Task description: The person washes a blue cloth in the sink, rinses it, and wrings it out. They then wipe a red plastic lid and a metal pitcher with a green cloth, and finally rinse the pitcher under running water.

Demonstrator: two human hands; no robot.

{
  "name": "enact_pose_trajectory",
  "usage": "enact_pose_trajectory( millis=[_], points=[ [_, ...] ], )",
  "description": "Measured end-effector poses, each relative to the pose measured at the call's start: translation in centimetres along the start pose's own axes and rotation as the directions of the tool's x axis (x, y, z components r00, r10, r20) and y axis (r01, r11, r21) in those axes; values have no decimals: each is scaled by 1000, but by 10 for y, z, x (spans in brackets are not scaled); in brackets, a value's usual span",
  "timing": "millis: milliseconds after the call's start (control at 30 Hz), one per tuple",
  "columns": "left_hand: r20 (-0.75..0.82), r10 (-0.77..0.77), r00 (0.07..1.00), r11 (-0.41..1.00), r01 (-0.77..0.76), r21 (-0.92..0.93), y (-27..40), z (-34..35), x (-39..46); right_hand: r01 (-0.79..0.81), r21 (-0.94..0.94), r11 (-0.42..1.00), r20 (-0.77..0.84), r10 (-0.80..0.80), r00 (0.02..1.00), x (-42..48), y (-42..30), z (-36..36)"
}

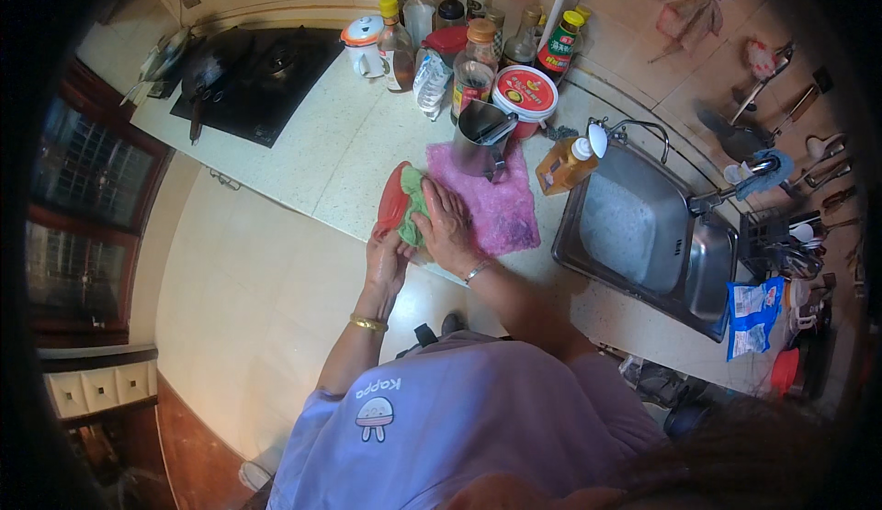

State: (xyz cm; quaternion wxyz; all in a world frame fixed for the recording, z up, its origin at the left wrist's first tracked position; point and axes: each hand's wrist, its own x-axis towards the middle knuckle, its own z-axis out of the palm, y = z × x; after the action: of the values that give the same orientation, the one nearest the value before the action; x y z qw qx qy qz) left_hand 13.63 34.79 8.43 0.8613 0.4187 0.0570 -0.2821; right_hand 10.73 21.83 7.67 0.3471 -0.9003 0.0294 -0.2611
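My left hand [387,262] grips the near edge of a red plastic piece [393,198], perhaps a lid, held over the counter's front edge. Against that piece, my right hand [444,224] presses a crumpled green cloth [413,196]. The cloth covers much of the red piece, so its full shape is hidden. Just beyond my right hand, a pink towel [510,210] lies flat on the counter [331,145]. A metal pitcher [475,141] stands on the towel's far part, with some utensil inside.
To the right, a steel sink [672,217] holds sudsy water [617,227]. An amber soap pump bottle [566,165] stands beside it. Several bottles and a red-lidded tub [525,89] crowd the wall. A wok [213,69] sits on the black gas hob [282,96] at left.
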Motion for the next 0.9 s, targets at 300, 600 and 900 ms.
enact_pose_trajectory(
  millis=[300,600,900],
  points=[
    [-8,-28,1000,1000,28,-10,-7,-20,12,-79,32,996,-42,80,996,-4,21,5],
    [55,-11,998,994,5,109,-7,-23,16,-74,-254,964,47,89,995,-23,71,-17],
    [65,129,989,892,-145,429,-13,-4,-11,-308,538,784,123,289,950,3,12,-58]
  ],
)
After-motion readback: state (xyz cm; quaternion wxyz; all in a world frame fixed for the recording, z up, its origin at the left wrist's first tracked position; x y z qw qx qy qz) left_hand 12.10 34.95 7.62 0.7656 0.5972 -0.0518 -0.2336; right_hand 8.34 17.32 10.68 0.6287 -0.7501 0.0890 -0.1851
